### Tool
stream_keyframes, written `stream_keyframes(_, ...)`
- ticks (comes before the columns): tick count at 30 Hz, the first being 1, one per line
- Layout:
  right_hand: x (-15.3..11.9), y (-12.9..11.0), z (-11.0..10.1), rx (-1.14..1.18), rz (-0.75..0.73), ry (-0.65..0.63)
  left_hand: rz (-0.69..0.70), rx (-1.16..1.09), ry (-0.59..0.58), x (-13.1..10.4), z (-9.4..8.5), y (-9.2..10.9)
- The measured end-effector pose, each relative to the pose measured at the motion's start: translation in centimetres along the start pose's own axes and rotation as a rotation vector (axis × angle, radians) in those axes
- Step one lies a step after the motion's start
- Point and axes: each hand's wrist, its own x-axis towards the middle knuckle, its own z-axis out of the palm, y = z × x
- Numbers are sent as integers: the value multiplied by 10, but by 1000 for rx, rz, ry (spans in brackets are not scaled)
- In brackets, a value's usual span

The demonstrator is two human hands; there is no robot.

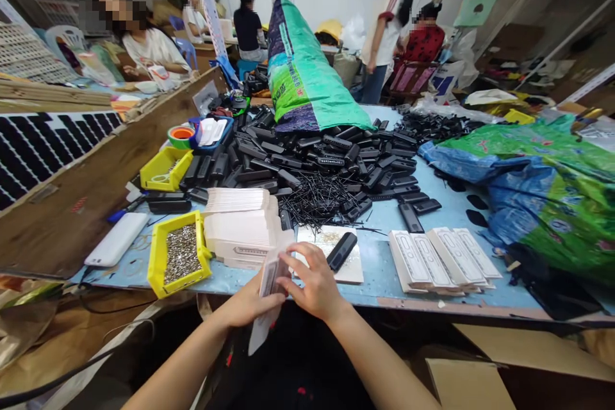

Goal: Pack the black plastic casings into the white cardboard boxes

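white printed card (pixel 270 288), tilted and pinched in the left grip (pixel 250 300), with the right grip (pixel 314 282) closed on its upper part by fingertips. held at the front edge of the worktop (pixel 377 256), lower end out past that edge, above dark clothing. just beyond the card, close to its upper end, a tall stack of white cards (pixel 240 237). left of that stack, touching or nearly so, a yellow bin (pixel 156 269) of small metal pieces, near corner right at the front edge; farther left, a white slab-like device (pixel 118 240) lying near the wooden side wall (pixel 96 205). just right of the right grip, a pale board (pixel 355 272) with a black case (pixel 342 252) lying aslant on it. between this board and the white bundles (pixel 454 256) on the right, a narrow bare blue strip, open through to the front edge. behind, close-packed: a tangle of black ties (pixel 317 198) against a broad heap of black cases (pixel 327 157). more bare blue right of the heap, up to a green-and-blue sack (pixel 542 198).
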Motion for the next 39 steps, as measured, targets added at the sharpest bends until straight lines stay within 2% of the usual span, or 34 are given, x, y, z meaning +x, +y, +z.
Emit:
stream_keyframes(3,-7,4,-4,44,88,-183,-55,-28,-55,-4,-2,-14)
stream_keyframes(5,-14,6,-7,91,154,-281,-106,151,22,-9,-9,-17)
stream_keyframes(6,-16,7,-7,126,194,-288,-114,254,60,-11,-12,-16)
stream_keyframes(8,-19,10,-5,274,294,-196,-55,404,43,-13,-15,-9)
stream_keyframes(10,-19,15,3,556,420,-18,54,464,-16,-12,-12,-1)
stream_keyframes(12,-19,19,13,856,559,92,119,458,-29,-7,-3,5)
stream_keyframes(14,-19,22,19,1007,630,76,113,415,28,0,10,7)
stream_keyframes(15,-19,22,20,1010,604,36,95,380,69,4,16,6)
stream_keyframes(18,-18,18,15,894,450,-9,44,264,168,12,31,4)
stream_keyframes(19,-17,15,13,867,439,-19,26,237,177,14,35,4)
stream_keyframes(21,-17,9,11,854,506,-21,-8,226,182,16,38,5)
stream_keyframes(23,-17,3,12,803,530,31,-21,234,175,19,39,7)
stream_keyframes(25,-19,3,12,670,402,72,2,223,150,21,37,6)
stream_keyframes(26,-20,7,9,579,300,45,16,202,150,22,35,5)
stream_keyframes(28,-22,25,-3,374,150,-114,-15,98,183,21,27,1)
stream_keyframes(29,-23,38,-12,246,135,-215,-61,0,206,20,22,-2)
stream_keyframes(32,-29,83,-46,-166,220,-465,-220,-477,205,10,5,-10)
stream_keyframes(34,-32,102,-62,-266,258,-539,-283,-781,250,5,-5,-13)
stream_keyframes(35,-33,105,-66,-228,280,-530,-300,-883,330,4,-7,-14)
stream_keyframes(36,-33,103,-67,-141,324,-458,-307,-951,438,4,-7,-14)
stream_keyframes(37,-32,97,-65,-13,383,-332,-305,-995,555,6,-5,-14)
stream_keyframes(39,-26,74,-52,326,479,4,-300,-1056,731,11,4,-10)
